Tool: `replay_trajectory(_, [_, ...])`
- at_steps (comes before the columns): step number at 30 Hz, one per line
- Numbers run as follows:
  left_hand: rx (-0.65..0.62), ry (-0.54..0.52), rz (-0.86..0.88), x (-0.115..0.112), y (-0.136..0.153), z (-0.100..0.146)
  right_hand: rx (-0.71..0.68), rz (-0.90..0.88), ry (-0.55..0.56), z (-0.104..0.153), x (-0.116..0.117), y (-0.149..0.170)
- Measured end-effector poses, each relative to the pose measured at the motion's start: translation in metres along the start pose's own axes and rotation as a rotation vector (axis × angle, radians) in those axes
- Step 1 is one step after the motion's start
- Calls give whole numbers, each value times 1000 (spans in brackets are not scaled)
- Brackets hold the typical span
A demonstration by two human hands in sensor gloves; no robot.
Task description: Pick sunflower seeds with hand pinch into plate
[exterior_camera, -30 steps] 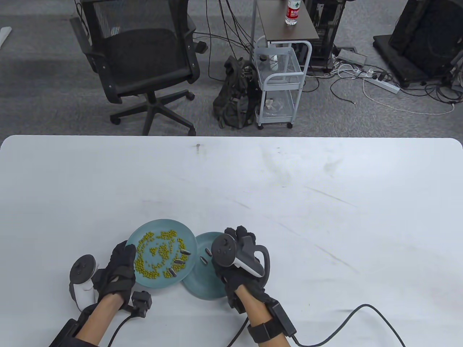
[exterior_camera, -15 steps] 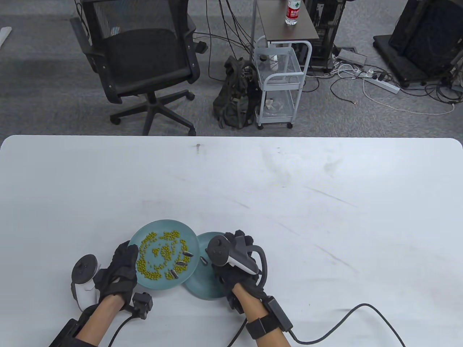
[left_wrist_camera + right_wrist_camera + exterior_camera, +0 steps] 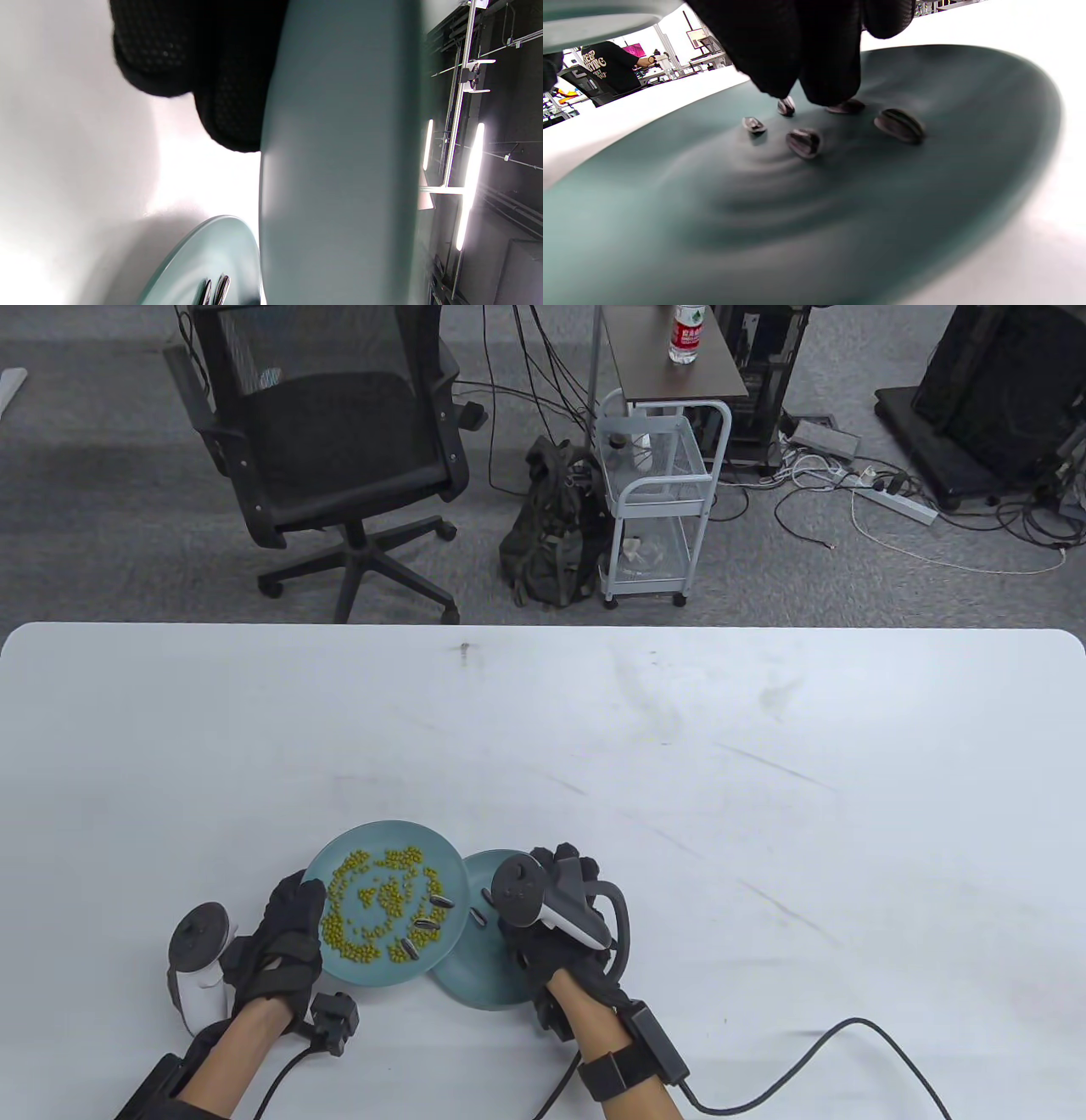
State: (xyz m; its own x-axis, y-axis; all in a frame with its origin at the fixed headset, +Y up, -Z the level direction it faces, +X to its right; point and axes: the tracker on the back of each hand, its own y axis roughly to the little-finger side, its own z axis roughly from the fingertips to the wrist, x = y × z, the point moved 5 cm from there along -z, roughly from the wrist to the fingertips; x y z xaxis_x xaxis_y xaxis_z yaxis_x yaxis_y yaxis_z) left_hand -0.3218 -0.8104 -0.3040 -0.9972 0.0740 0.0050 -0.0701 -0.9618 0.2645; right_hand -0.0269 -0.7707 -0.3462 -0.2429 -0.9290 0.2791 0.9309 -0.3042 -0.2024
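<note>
In the lower left of the table view, the left hand [image 3: 284,937] gripped the rim of the plate of green beans [image 3: 382,899], its fingers curled under the edge so that the plate was lifted and overlapped the second plate [image 3: 492,976], which lay on the white surface [image 3: 764,814]. Several sunflower seeds [image 3: 422,925] lay among the beans toward that plate's right side.

The right hand [image 3: 556,933] hung over the second plate. In the right wrist view its fingertips [image 3: 831,84] came down bunched together, touching or nearly touching the plate among five or so delivered seeds [image 3: 899,125]. Whether that grip had a seed pinched or had just let one go could not be told; the tips hid the gap.

This looked like the drop-off. To do it well, the fingers should part low over the dish so the seed does not bounce out, then lift straight up without brushing the seeds lying just beside them. The left hand should keep the bean plate steady, or beans may roll off its tilted edge.
</note>
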Motion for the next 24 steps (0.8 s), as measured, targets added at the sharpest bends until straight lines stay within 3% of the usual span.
replay_trajectory(17, [0, 1, -4, 0, 1, 0, 21, -57, -12, 7, -15, 2])
replay_trajectory(24, [-6, -9, -9, 0, 1, 1, -37, -138, 60, 29, -66, -20])
